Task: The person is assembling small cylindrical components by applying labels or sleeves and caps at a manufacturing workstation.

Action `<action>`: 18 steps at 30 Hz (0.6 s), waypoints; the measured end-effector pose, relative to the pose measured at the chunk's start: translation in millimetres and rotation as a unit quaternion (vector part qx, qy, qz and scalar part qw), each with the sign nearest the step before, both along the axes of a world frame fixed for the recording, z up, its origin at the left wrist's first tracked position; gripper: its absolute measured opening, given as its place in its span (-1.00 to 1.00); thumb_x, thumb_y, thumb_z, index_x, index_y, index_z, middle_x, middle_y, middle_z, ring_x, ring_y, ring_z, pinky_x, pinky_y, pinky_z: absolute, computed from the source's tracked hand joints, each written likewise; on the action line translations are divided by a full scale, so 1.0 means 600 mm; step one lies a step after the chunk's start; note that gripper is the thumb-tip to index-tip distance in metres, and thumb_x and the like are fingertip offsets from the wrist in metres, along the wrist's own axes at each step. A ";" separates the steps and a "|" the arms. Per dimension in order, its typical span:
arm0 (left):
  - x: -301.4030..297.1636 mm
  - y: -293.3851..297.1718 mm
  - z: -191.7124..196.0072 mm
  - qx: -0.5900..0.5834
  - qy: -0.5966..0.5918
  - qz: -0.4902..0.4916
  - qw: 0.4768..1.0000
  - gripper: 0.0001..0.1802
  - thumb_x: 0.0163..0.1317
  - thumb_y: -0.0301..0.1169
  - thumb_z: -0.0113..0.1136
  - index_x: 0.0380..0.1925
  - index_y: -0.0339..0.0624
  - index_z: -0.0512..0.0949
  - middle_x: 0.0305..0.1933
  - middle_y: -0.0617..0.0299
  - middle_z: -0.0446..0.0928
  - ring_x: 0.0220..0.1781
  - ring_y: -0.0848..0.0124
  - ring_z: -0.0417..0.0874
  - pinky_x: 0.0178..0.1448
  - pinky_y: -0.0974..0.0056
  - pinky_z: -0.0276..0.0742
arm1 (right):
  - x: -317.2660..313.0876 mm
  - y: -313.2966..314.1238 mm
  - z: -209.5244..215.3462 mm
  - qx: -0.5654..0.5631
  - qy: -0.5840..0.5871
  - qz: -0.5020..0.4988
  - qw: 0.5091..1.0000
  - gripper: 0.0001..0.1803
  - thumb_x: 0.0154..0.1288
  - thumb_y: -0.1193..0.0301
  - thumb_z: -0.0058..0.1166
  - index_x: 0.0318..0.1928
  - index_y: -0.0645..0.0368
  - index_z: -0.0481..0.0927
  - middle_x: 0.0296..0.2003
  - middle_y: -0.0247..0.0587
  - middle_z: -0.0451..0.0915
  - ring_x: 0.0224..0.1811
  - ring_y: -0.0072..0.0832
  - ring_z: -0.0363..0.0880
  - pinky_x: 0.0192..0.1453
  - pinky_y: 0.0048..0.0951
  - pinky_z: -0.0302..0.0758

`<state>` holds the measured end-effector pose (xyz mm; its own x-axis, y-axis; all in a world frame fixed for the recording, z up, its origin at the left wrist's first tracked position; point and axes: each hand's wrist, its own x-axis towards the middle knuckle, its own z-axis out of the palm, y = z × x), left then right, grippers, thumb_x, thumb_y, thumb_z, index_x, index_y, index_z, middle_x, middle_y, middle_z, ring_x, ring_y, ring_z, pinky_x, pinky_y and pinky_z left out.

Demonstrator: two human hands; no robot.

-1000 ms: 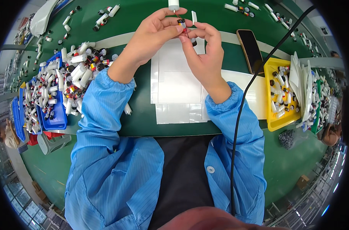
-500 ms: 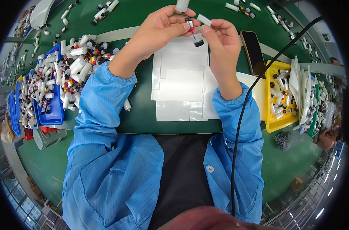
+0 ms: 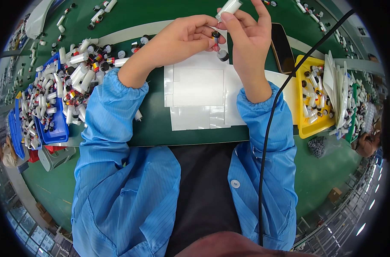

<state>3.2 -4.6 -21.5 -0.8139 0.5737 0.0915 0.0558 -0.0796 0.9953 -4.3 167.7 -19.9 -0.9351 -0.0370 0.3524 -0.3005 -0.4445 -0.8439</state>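
Note:
My right hand (image 3: 248, 36) grips a small white tube (image 3: 228, 7), held tilted above the green table. My left hand (image 3: 184, 36) pinches a small black round cap (image 3: 215, 35) right beside the tube's lower end. Both hands meet over a stack of clear plastic sheets (image 3: 199, 92). Another black cap (image 3: 222, 55) shows just under my right hand, partly hidden. Both forearms wear blue sleeves.
A heap of white tubes with coloured caps fills a blue tray (image 3: 53, 128) at the left. A yellow tray (image 3: 315, 124) with tubes and a pile of sheets sit at the right. A dark phone (image 3: 281, 47) lies beyond my right hand. A black cable (image 3: 272, 124) crosses my right sleeve.
Both hands have moved slightly away from me and to the right, and the white tube in my right hand has risen and tilted. The left fingers still work at its lower end.

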 end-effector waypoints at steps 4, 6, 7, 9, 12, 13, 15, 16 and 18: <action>-0.005 -0.003 -0.004 -0.004 0.016 0.001 1.000 -0.65 0.40 -0.59 0.08 0.17 -0.38 0.40 0.01 0.12 0.60 0.05 0.40 0.68 0.23 0.30 0.59 | 0.005 -0.002 0.011 -0.007 -0.043 0.006 0.999 -0.28 0.36 0.70 0.04 0.45 0.28 0.05 -0.10 -0.05 0.64 -0.09 -0.51 0.62 0.00 -0.54 0.57; -0.004 -0.005 -0.006 0.001 0.025 0.015 1.000 -0.66 0.41 -0.58 0.07 0.16 -0.39 0.41 0.01 0.11 0.59 0.04 0.38 0.69 0.23 0.30 0.59 | 0.007 -0.004 0.012 -0.011 -0.055 0.013 0.998 -0.29 0.36 0.70 0.04 0.44 0.28 0.06 -0.11 -0.06 0.64 -0.11 -0.51 0.63 -0.02 -0.55 0.57; -0.006 -0.006 -0.007 0.000 0.018 0.019 1.000 -0.67 0.41 -0.58 0.06 0.15 -0.39 0.42 0.00 0.12 0.59 0.04 0.38 0.69 0.22 0.30 0.60 | 0.005 -0.002 0.008 -0.011 -0.049 0.017 0.999 -0.30 0.36 0.70 0.04 0.44 0.29 0.07 -0.11 -0.06 0.64 -0.11 -0.52 0.63 -0.03 -0.55 0.57; -0.010 -0.008 -0.008 -0.001 0.003 0.028 1.000 -0.68 0.42 -0.57 0.06 0.14 -0.40 0.44 -0.01 0.12 0.59 0.04 0.37 0.69 0.21 0.30 0.61 | 0.003 0.001 0.000 -0.008 -0.041 0.027 0.999 -0.31 0.36 0.70 0.05 0.43 0.29 0.09 -0.12 -0.08 0.64 -0.12 -0.52 0.63 -0.03 -0.56 0.57; -0.011 -0.006 -0.012 0.026 -0.006 0.038 0.999 -0.69 0.42 -0.56 0.05 0.12 -0.39 0.46 -0.01 0.12 0.60 0.03 0.37 0.70 0.18 0.31 0.62 | 0.004 0.001 -0.003 0.007 -0.031 0.027 0.999 -0.33 0.37 0.69 0.04 0.42 0.30 0.10 -0.13 -0.09 0.64 -0.13 -0.54 0.63 -0.04 -0.57 0.57; -0.011 -0.007 -0.011 0.023 -0.013 0.041 0.999 -0.68 0.42 -0.54 0.05 0.13 -0.39 0.46 0.00 0.12 0.60 0.03 0.36 0.70 0.18 0.31 0.62 | 0.005 -0.005 0.000 0.013 -0.027 0.021 0.999 -0.33 0.37 0.69 0.04 0.42 0.29 0.10 -0.13 -0.10 0.64 -0.13 -0.54 0.62 -0.04 -0.57 0.57; -0.009 -0.010 -0.010 0.019 -0.026 0.049 0.998 -0.67 0.42 -0.52 0.06 0.15 -0.39 0.45 0.01 0.11 0.60 0.02 0.35 0.70 0.18 0.32 0.62 | 0.002 -0.010 -0.001 0.015 -0.011 0.023 1.000 -0.34 0.38 0.68 0.03 0.42 0.29 0.10 -0.12 -0.11 0.63 -0.12 -0.54 0.62 -0.03 -0.57 0.57; -0.009 -0.010 -0.007 0.017 -0.030 0.042 0.998 -0.66 0.42 -0.51 0.07 0.16 -0.39 0.45 0.03 0.10 0.60 0.03 0.35 0.70 0.18 0.32 0.62 | -0.001 -0.007 -0.006 0.012 0.000 0.028 1.000 -0.34 0.39 0.67 0.03 0.42 0.28 0.09 -0.11 -0.11 0.62 -0.11 -0.54 0.62 -0.03 -0.57 0.57; -0.008 -0.013 0.000 0.015 -0.039 0.030 0.999 -0.63 0.42 -0.49 0.07 0.18 -0.39 0.45 0.06 0.08 0.59 0.03 0.35 0.70 0.18 0.31 0.61 | -0.003 -0.001 -0.012 0.011 0.012 0.028 0.999 -0.34 0.40 0.67 0.03 0.43 0.28 0.08 -0.08 -0.11 0.61 -0.10 -0.54 0.61 -0.03 -0.57 0.58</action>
